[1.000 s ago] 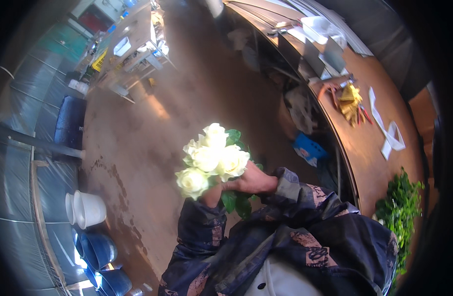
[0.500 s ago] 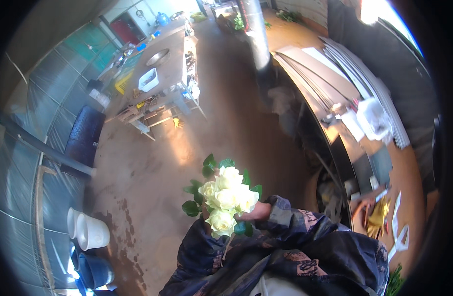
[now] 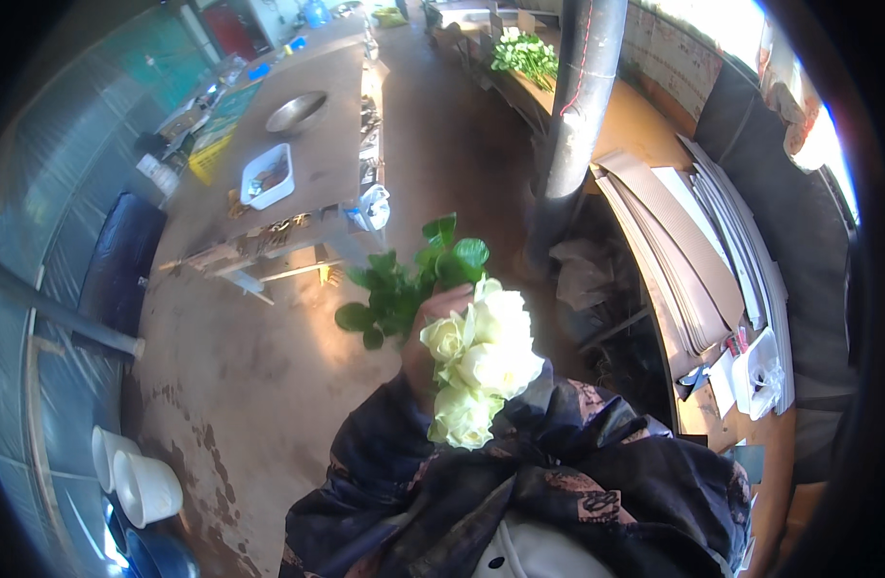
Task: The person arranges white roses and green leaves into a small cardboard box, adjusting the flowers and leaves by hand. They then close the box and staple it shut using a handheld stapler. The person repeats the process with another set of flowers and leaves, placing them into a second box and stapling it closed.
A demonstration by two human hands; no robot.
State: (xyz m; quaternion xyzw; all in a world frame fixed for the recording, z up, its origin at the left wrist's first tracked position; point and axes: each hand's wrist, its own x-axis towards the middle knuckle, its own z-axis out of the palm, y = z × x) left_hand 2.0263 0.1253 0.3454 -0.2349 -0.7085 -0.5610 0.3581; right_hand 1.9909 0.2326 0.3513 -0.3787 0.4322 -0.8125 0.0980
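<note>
A bunch of white roses [image 3: 490, 366] is held in front of my body, with dark green leaves [image 3: 384, 294] spreading above and left of the blooms. My left hand [image 3: 433, 323] is raised beside the flowers, its fingers closed around the leafy stems and partly covered by petals. My right hand is hidden behind the blooms; only that arm's dark patterned sleeve shows.
A long worktable [image 3: 322, 72] at upper left bears a white tray [image 3: 266, 175] and metal bowl [image 3: 296, 112]. A pole [image 3: 582, 96] rises beside the right bench, which holds cardboard sheets [image 3: 669, 260] and more flowers [image 3: 525, 56]. White buckets [image 3: 148, 486] stand at lower left.
My view has turned toward the aisle and right-hand pole. The roses have moved right in view, with leaves now rising to their upper left; my left hand has come up into sight.
</note>
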